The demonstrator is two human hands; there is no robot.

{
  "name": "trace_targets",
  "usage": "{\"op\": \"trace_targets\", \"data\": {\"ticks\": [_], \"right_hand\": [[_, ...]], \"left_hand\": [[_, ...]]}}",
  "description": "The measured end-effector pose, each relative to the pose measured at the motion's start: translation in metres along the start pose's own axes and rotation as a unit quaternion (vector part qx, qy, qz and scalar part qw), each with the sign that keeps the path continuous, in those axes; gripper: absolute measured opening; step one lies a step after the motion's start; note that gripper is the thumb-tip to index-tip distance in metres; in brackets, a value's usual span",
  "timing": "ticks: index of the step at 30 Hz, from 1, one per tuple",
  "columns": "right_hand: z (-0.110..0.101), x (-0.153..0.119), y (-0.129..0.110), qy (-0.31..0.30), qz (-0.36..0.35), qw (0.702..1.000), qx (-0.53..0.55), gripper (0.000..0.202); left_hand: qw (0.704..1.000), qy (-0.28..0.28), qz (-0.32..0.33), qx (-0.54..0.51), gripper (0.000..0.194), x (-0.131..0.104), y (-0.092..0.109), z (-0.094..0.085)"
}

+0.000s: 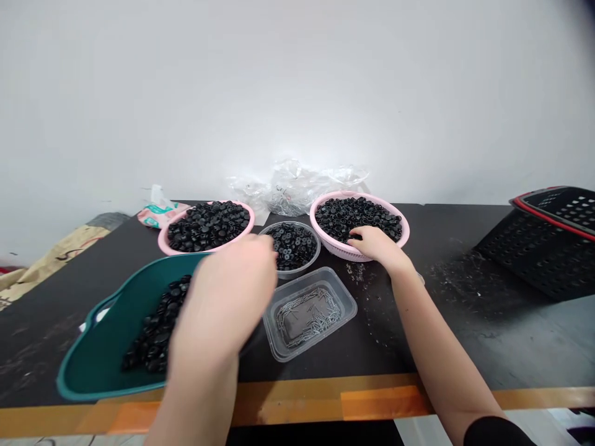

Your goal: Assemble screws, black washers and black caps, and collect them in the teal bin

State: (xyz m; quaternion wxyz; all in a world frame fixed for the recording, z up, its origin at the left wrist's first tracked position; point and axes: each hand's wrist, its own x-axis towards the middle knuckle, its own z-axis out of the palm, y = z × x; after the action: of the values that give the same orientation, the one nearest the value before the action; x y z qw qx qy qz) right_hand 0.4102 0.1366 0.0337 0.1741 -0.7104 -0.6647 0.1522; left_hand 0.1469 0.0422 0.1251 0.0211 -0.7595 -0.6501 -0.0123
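My left hand (237, 272) is raised over the green scoop-shaped basket (100, 365) and beside a round clear tub (297, 271) of small black washers (292, 244). Motion blurs this hand, and its fingers are mostly hidden behind its back. At the front rim of the right pink basket (404, 232), my right hand (374, 243) reaches into small black ring-like caps (351, 214). Its thumb and fingers are closed in a pinch at a black cap. Glossy black pieces (158, 328) lie heaped in the green basket, partly behind my left forearm.
A clear rectangular tray (346, 306) of metal pins (320, 319) sits in front. Another pink basket (165, 244) holds black knobs (209, 223). Clear plastic bags (292, 186) and a tissue pack (158, 214) lie behind. A black crate (534, 254) stands right; tape (288, 396) lines the table's front edge.
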Motion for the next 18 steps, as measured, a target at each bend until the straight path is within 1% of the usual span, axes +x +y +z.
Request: {"op": "trace_targets", "data": {"ticks": [2,3,5,7,9,13,18], "right_hand": [[0.008,0.007,0.004,-0.016,0.004,1.000,-0.017,0.029],[0.010,0.009,0.006,-0.021,0.006,0.999,-0.023,0.028],[0.013,0.013,0.009,-0.028,0.010,0.999,-0.033,0.028],[0.014,0.016,0.012,-0.031,0.008,0.999,-0.036,0.028],[0.014,0.018,0.013,-0.035,-0.006,0.999,-0.033,0.028],[0.013,0.017,0.012,-0.040,-0.026,0.999,-0.023,0.026],[0.013,0.013,0.009,-0.026,-0.022,0.999,-0.014,0.024]], "left_hand": [[0.997,-0.065,0.045,-0.004,0.020,0.018,0.031,0.017],[0.994,-0.095,0.057,-0.007,0.023,0.028,0.042,0.027],[0.988,-0.135,0.076,-0.013,0.030,0.047,0.055,0.047],[0.985,-0.152,0.083,-0.016,0.033,0.061,0.057,0.061],[0.983,-0.159,0.089,-0.017,0.034,0.070,0.053,0.067],[0.981,-0.169,0.096,-0.014,0.034,0.077,0.043,0.066],[0.978,-0.182,0.098,-0.014,0.034,0.082,0.043,0.067]]}}
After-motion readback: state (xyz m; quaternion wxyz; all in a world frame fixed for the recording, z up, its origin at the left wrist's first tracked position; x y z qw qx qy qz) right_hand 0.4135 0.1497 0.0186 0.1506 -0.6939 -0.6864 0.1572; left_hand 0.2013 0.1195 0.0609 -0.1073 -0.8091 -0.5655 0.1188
